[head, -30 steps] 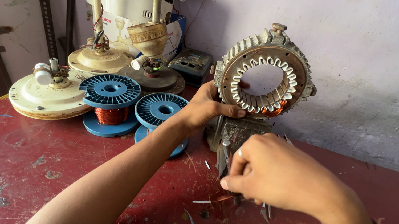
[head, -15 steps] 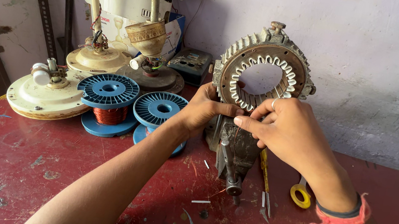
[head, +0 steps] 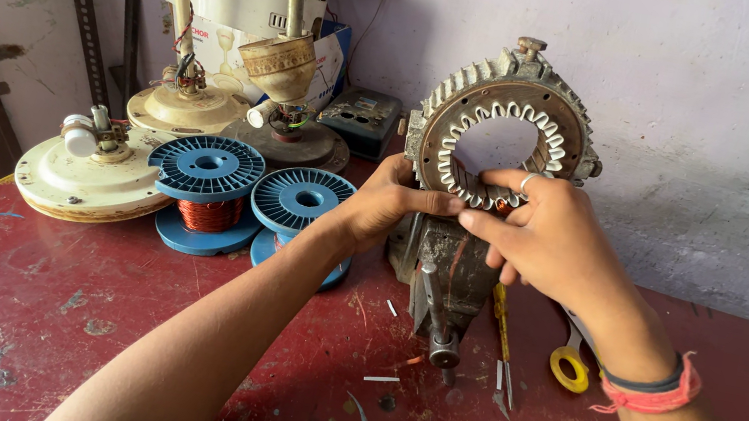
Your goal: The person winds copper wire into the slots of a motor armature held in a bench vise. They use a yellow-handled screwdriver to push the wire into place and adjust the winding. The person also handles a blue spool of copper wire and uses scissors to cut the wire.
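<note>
Standing upright in a bench vise (head: 443,283) at the table's twelve o'clock edge, the ring-shaped motor stator (head: 508,121) is clamped so its open bore faces the wearer and both hands are spared its weight.

Head view: the left hand (head: 388,205) comes in from seven o'clock and presses against the ring's lower left rim, thumb laid toward the slots, apparently to steady it. The right hand (head: 547,238) arrives from four o'clock with fingertips pinched together at the ring's six o'clock slots, where white insulation liners show; what they nip is too small to tell.

At nine o'clock of the vise lie two blue spools (head: 208,175) of copper wire, kept near. At four o'clock rests a yellow tape roll (head: 569,367) beside a screwdriver (head: 501,325).
</note>
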